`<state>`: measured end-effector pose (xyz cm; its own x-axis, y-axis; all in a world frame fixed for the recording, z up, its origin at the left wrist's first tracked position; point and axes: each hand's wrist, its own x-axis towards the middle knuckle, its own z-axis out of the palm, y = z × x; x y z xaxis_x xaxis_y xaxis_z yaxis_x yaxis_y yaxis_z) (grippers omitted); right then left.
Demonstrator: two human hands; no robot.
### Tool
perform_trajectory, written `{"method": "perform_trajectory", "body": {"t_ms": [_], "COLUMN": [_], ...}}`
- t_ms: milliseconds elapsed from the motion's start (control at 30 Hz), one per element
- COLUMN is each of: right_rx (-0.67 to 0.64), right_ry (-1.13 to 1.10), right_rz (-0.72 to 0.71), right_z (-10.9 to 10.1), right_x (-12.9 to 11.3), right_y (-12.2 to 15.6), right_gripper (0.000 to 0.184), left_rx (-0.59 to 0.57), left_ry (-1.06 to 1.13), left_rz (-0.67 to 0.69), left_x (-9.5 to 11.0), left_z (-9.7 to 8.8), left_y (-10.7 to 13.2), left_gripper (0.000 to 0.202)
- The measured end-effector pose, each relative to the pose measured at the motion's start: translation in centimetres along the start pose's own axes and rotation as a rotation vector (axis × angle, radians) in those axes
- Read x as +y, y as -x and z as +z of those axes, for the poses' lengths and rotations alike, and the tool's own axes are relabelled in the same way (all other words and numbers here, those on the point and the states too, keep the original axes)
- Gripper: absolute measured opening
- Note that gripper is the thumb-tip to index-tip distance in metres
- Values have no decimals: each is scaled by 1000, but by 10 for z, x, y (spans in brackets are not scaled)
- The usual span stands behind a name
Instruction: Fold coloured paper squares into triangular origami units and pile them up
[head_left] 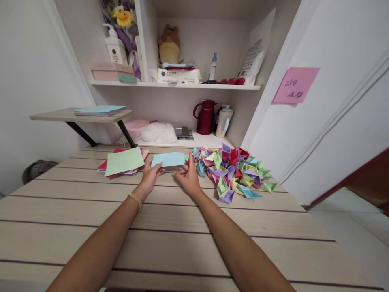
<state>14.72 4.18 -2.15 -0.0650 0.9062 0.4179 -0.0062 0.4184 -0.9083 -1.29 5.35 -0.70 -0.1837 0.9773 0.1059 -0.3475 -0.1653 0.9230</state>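
A light blue sheet of paper (169, 159) is pinched at its left end by my left hand (151, 175), with the thumb on top. My right hand (189, 178) is at the sheet's right end, its fingers apart and the index finger stretched upward; whether it touches the edge I cannot tell. Left of my left hand lies a stack of coloured paper (125, 161), a green sheet uppermost. Just beyond my right hand spreads a heap of folded paper boats (231, 168) in several colours.
On the left, a small raised shelf (60, 115) carries a pile of blue paper (100, 110). Behind the slatted table (170, 235), the cabinet holds a red jug (206, 117), a speckled bottle (224, 121) and a white plastic bag (159, 133). A pink note (296, 85) sticks to the right.
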Motion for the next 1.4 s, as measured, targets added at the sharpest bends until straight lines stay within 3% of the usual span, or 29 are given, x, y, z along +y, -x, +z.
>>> {"method": "perform_trajectory", "body": {"t_ms": [67, 200, 267, 467, 633, 800, 1000, 1167, 1267, 1400], "right_rx": [-20, -107, -128, -50, 85, 74, -101, 51, 91, 76], "right_ry": [78, 56, -5, -22, -75, -83, -35, 142, 137, 34], "right_rz": [-49, -81, -50, 81, 131, 116, 94, 23, 89, 163], "right_z": [-1, -3, -2, -3, -4, -2, -3, -7, -8, -5], "right_x": [0, -1, -2, -3, 3, 10, 14, 11, 10, 11], "right_y": [0, -2, -3, -3, -7, -9, -8, -8, -8, -7], "right_gripper": [88, 44, 32, 35, 41, 59, 37, 28, 30, 32], "left_rx": [32, 28, -7, -10, -215, -313, -307, -275, -322, -356], "left_ry": [49, 79, 78, 57, -26, -82, -108, -291, -382, -269], "left_rz": [-11, -28, -40, -37, -70, -65, -64, -20, -32, -76], "left_x": [1, 3, 3, 3, 4, 2, -2, -4, -4, -1], "left_z": [-3, -5, -5, -6, -2, 1, -2, -4, -4, -3], "left_y": [-3, -5, -5, -2, 2, 5, 2, 1, 3, 5], "left_gripper": [52, 52, 52, 61, 48, 60, 40, 25, 34, 31]}}
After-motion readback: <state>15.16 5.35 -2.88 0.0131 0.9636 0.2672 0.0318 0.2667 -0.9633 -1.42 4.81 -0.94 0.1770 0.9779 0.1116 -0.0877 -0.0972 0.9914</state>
